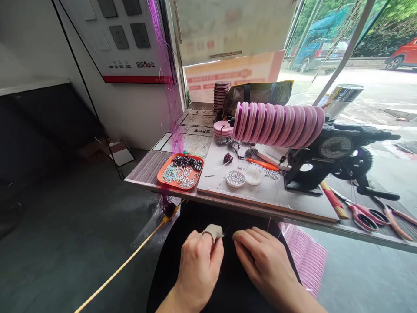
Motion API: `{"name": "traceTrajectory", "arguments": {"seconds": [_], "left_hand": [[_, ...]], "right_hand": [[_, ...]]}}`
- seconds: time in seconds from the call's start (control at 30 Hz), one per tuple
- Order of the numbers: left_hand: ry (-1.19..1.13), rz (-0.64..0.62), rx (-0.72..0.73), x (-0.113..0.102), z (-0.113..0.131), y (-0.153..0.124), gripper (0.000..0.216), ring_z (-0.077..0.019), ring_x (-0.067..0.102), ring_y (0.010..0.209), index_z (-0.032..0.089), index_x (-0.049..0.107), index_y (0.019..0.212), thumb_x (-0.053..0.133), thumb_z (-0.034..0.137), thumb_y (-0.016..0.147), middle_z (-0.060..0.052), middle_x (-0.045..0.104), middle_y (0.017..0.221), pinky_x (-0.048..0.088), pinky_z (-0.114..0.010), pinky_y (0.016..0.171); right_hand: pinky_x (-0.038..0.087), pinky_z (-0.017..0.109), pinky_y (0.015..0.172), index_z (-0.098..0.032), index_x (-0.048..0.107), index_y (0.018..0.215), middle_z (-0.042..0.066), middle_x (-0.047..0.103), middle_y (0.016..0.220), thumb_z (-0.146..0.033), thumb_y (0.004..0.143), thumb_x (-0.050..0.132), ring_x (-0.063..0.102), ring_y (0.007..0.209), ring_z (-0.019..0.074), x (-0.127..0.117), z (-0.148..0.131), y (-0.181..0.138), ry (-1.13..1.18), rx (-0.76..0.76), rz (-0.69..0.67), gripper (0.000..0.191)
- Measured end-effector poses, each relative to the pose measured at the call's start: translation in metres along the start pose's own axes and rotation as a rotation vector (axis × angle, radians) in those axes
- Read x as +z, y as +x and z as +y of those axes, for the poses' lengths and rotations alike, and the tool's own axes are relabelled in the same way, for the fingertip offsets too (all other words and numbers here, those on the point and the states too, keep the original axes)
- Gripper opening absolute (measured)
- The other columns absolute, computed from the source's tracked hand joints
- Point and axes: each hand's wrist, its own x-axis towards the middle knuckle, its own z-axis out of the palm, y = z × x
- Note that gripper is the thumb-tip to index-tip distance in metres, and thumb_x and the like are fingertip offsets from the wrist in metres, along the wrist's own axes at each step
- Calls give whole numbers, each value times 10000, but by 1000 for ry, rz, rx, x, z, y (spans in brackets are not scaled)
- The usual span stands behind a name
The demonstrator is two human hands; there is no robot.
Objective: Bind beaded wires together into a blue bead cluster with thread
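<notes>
In the head view, probably partway through a small fingertip step, judging by a tiny piece (224,234) with loose fine strands, pinched between thumb and covered forefinger of the left hand (199,265), above the dark lap (230,278). Too small to tell its kind. To the right, across a narrow gap, the right hand (265,256), curled, thumb and fingers drawn in; cannot tell of anything held there. Done, seemingly: piece already gripped. Not yet done, by the look of the loose ends: the finishing of it.

Apparently plenty left over: ahead of the left hand, an orange tray (160,176) with black beads (187,162), pale blue pieces (170,174) and silver beads (187,178); straight ahead of both hands, a white dish (235,186) of grey beads; beyond, dark tufts (228,159), used or waiting, cannot tell.

Ahead and right of the right hand, a black machine (336,147) with a row of pink discs (276,124), then scissors (367,211) and pliers (395,221); lower and nearer, a pink ribbed bundle (309,261).

In the way: the table edge (244,207) between hands and beads; a bamboo stick (130,256) left of the left hand; purple strands (171,100) hanging near the tray; a thin thread (269,222) just beyond the right hand, perhaps easily snagged.
</notes>
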Motion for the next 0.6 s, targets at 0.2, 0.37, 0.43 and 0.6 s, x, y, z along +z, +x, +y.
{"name": "traceTrajectory", "arguments": {"seconds": [0.2,0.37,0.43,0.6], "left_hand": [[-118,-42,-85,1,-2,0,276,-176,536,523,189,589,609,467,248,849,-33,580,546,416,-275,519],[-369,-237,-185,-7,0,0,239,-179,580,652,207,587,752,393,264,879,-38,640,710,439,-265,624],[-469,-351,-202,-14,3,-3,249,-163,572,630,202,557,769,348,259,893,-27,617,689,430,-246,608],[-586,-599,-137,-31,4,-20,154,-134,538,607,209,559,873,409,186,844,17,573,681,402,-205,585]], "right_hand": [[428,245,538,-184,554,836,13,593,659,-156,872,385,546,566,136,-2,0,2,74,39,4,174],[466,241,543,-170,490,1077,33,637,737,-292,913,385,605,606,144,-6,-1,3,68,-28,-35,229],[405,230,461,-202,533,879,-11,602,585,-315,946,335,567,473,128,-4,-2,0,-25,-149,-89,238],[284,238,408,-212,413,595,-70,449,379,-224,957,334,417,312,79,-2,2,-10,-34,-560,-134,371]]}}
